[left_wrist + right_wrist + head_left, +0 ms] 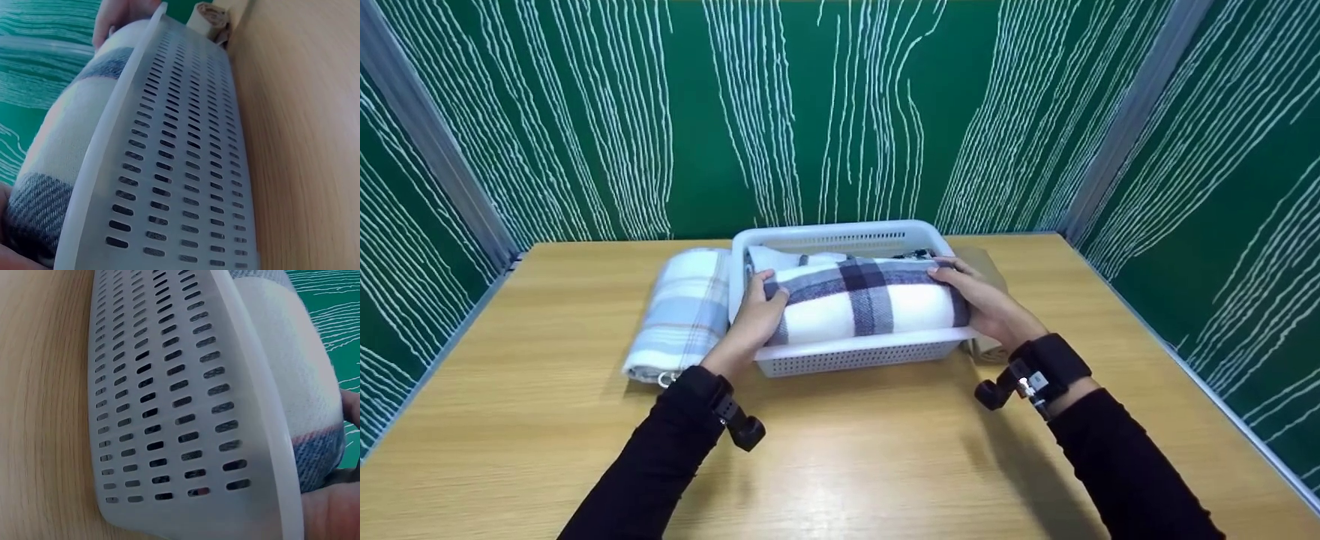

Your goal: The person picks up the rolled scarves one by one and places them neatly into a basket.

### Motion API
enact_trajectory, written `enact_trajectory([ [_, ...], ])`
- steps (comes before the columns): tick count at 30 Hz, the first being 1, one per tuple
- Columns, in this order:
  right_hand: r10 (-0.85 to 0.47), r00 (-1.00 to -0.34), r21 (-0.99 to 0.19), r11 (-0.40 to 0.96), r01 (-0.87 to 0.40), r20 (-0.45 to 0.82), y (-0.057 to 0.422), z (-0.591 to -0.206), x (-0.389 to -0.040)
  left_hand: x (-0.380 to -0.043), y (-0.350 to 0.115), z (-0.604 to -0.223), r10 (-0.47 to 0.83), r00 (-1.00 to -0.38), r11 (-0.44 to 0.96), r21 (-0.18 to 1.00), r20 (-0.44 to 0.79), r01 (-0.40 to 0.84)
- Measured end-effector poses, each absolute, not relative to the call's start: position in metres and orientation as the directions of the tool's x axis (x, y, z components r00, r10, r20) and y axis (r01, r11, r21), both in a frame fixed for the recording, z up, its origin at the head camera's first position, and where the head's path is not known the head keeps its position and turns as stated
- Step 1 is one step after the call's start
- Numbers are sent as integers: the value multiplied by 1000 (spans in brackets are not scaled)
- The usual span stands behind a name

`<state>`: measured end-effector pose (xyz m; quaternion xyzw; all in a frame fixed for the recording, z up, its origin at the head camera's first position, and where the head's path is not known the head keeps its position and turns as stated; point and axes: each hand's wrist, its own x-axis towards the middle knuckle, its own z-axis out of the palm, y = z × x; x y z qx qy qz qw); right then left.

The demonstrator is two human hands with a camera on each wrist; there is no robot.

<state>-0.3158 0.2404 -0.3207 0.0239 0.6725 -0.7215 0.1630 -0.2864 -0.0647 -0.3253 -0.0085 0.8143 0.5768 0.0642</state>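
Observation:
A rolled plaid blanket (pixel 911 307) in white, grey and dark purple lies along the front of a white perforated plastic basket (pixel 862 358), bulging above the rim. My left hand (pixel 756 319) grips its left end, thumb on the near face. At the opposite end my right hand (pixel 988 301) holds the roll, with the thumb over the top. The wrist views show the front wall of the basket, with the blanket (pixel 62 124) rising past the rim and fingers (pixel 350 405) around its end. Behind the roll, more folded cloth (pixel 780 259) sits inside the basket.
Left of the basket lies a pale blue and white plaid rolled blanket (pixel 682 307). A beige rolled cloth (pixel 988 349) rests against the right side, partly hidden by my right hand. Green panels (pixel 840 112) with white streaks stand around the wooden table (pixel 840 465).

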Motion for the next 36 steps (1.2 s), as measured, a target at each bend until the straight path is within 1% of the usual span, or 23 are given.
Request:
enact_trajectory([
  [5,-204,-939,-958,-24,286,-275,240,-319,-317,-287,-65,-328,87,-995,400,917,-45,-6],
  [8,-206,-936,-956,-10,293,-285,240,-318,-318,-287,-64,-328,93,-995,433,901,-28,15],
  [12,-197,-936,-955,18,295,-292,239,-320,-319,-287,-65,-329,107,-994,464,886,-35,19],
  [18,-173,-933,-949,45,312,-315,237,-323,-317,-287,-68,-331,138,-990,472,881,-39,31],
  [23,-168,-935,-950,58,306,-312,237,-324,-315,-286,-67,-332,125,-992,489,872,-36,29],
  [30,-141,-946,-953,126,277,-293,236,-327,-313,-286,-63,-334,97,-995,527,849,-30,26],
  [36,-140,-953,-948,213,235,-268,235,-328,-310,-285,-61,-335,86,-996,577,815,4,53],
])
